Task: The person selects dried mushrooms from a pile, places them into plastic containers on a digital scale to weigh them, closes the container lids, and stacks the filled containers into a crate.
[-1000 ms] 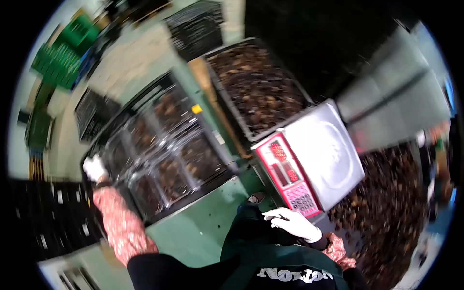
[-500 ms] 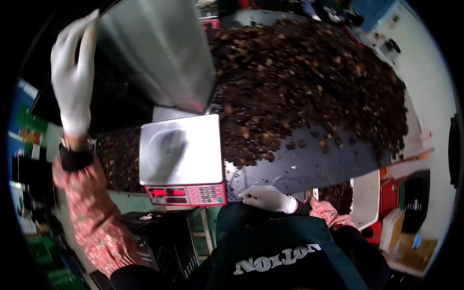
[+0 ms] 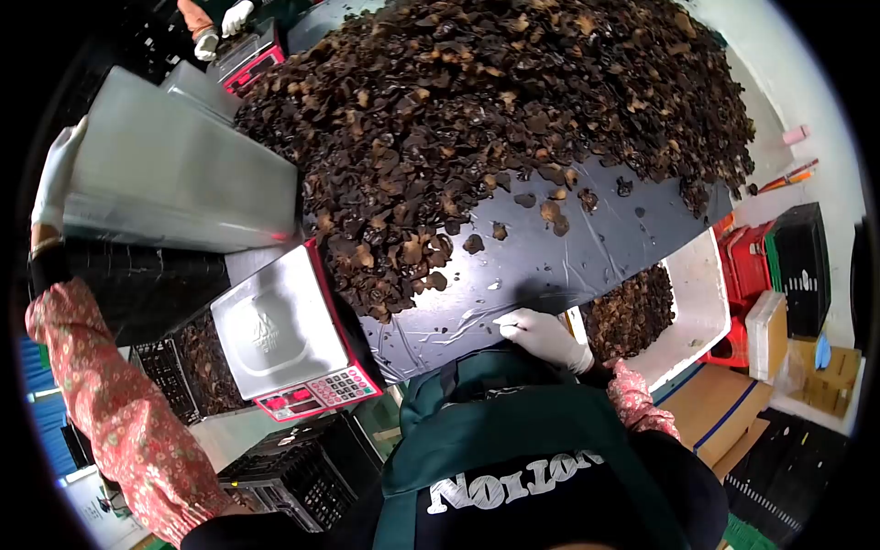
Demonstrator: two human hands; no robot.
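Observation:
My left hand [image 3: 60, 177], in a white glove, is stretched out along the upper edge of a tall grey metal bin [image 3: 179, 165], its fingers straight and appearing to touch that edge. Beside the bin's lower end is a digital scale [image 3: 280, 325] with a bare steel plate and red keypad. My white-gloved right hand [image 3: 545, 337] rests at the near table edge in front of my apron. Its fingers are curled in, the palm faces down out of sight, and no object shows in it. Ahead lies a large heap of dark, wood-ear-like mushroom pieces [image 3: 513, 92].
A white tub [image 3: 692, 316] of the dark pieces stands at right, near red crates [image 3: 744, 266] and a cardboard box [image 3: 710, 403]. Black crates [image 3: 302, 458] sit below the scale. Across the table, another person's gloved hands [image 3: 220, 27] are by a second scale [image 3: 252, 60].
The view has swung, shifting the bin and scale leftward in the picture. My left hand has gone from raised beside the bin to its edge. My right hand stays near the table edge.

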